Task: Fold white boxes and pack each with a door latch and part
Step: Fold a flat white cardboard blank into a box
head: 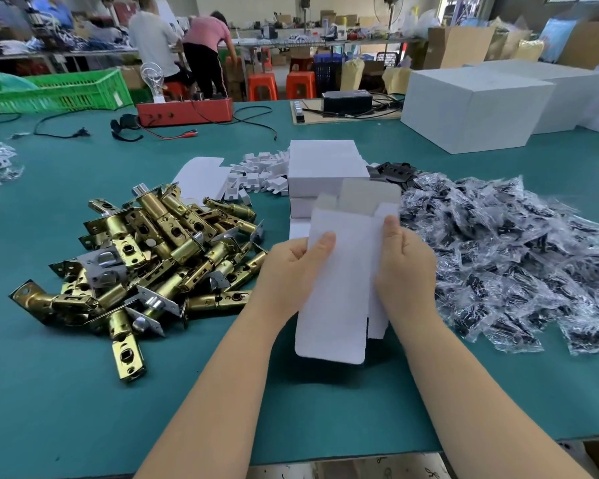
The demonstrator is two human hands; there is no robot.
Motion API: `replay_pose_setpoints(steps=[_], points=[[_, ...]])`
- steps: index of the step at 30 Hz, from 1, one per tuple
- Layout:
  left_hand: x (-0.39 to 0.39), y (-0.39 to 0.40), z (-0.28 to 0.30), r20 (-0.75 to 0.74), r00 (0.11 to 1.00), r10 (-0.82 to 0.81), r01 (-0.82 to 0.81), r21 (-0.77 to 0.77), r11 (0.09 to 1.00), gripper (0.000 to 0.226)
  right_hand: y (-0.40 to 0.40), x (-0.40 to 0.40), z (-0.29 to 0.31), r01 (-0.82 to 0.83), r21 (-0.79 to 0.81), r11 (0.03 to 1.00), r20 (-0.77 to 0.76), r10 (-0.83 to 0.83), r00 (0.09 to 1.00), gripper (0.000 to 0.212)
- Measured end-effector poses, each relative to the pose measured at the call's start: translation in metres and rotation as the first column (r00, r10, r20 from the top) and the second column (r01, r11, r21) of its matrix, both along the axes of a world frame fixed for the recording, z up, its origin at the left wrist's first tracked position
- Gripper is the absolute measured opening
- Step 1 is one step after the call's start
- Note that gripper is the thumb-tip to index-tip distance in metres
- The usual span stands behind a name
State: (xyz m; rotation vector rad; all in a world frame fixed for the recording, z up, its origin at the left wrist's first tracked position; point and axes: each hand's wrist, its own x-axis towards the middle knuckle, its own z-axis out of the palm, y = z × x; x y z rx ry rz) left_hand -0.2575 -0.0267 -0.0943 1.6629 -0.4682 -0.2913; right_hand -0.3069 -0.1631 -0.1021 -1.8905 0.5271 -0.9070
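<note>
At frame centre, the left hand (296, 267) and right hand (403, 261) both pinch the unfolded white box (339, 285), whose loose flaps may crease crooked if either thumb slips.

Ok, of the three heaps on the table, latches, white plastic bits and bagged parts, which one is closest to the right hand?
The heap of bagged parts, dark pieces in clear plastic: it lies right beside the right hand. The other two heaps lie to the left.

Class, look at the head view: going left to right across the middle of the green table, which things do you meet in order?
Pile of brass door latches → left hand → white box blank held up in both hands → right hand → heap of bagged parts.
</note>
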Motion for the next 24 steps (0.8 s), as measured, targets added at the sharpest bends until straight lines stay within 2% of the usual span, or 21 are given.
replay_pose_setpoints(steps=[3, 5, 6, 8, 10, 12, 16, 18, 21, 24], points=[[-0.006, -0.002, 0.000, 0.035, 0.994, -0.104, 0.098, 0.154, 0.983, 0.060, -0.009, 0.000, 0.001, 0.069, 0.209, 0.976, 0.118, -0.095, 0.989, 0.048], [-0.007, -0.003, 0.000, 0.144, 0.988, -0.058, 0.033, 0.174, 0.984, 0.061, -0.013, -0.001, 0.001, 0.062, 0.243, 0.968, 0.150, -0.100, 0.984, 0.038], [-0.007, -0.003, 0.001, 0.166, 0.986, -0.012, -0.011, 0.137, 0.991, 0.060, -0.012, -0.001, 0.002, 0.042, 0.214, 0.976, 0.139, -0.073, 0.988, 0.028], [-0.005, -0.001, 0.003, 0.074, 0.996, 0.057, -0.057, -0.004, 0.998, 0.059, -0.007, -0.001, 0.001, -0.045, 0.129, 0.991, 0.094, 0.033, 0.995, 0.007], [0.000, 0.000, 0.002, -0.026, 0.998, 0.062, -0.064, -0.105, 0.992, 0.057, -0.002, 0.000, -0.003, -0.172, 0.063, 0.983, 0.017, 0.171, 0.985, 0.020], [0.000, 0.000, 0.002, -0.064, 0.998, 0.018, -0.030, -0.189, 0.981, 0.054, 0.003, -0.001, -0.002, -0.266, 0.024, 0.964, -0.073, 0.267, 0.961, 0.033], [-0.001, -0.001, 0.002, -0.012, 1.000, 0.002, -0.007, -0.346, 0.938, 0.035, 0.004, -0.008, 0.005, -0.390, 0.146, 0.909, 0.014, 0.392, 0.920, 0.029], [0.001, 0.001, 0.004, 0.034, 0.999, 0.000, 0.014, -0.401, 0.916, 0.044, 0.005, -0.011, 0.008, -0.476, 0.209, 0.854, 0.046, 0.478, 0.877, 0.026], [0.004, 0.005, 0.007, 0.005, 0.999, 0.032, -0.025, -0.476, 0.879, 0.056, 0.007, -0.012, 0.011, -0.548, 0.263, 0.795, 0.065, 0.551, 0.832, 0.021], [0.005, 0.005, 0.009, -0.023, 0.999, 0.038, -0.045, -0.511, 0.858, 0.060, 0.006, -0.011, 0.008, -0.557, 0.272, 0.785, 0.056, 0.565, 0.823, 0.031]])
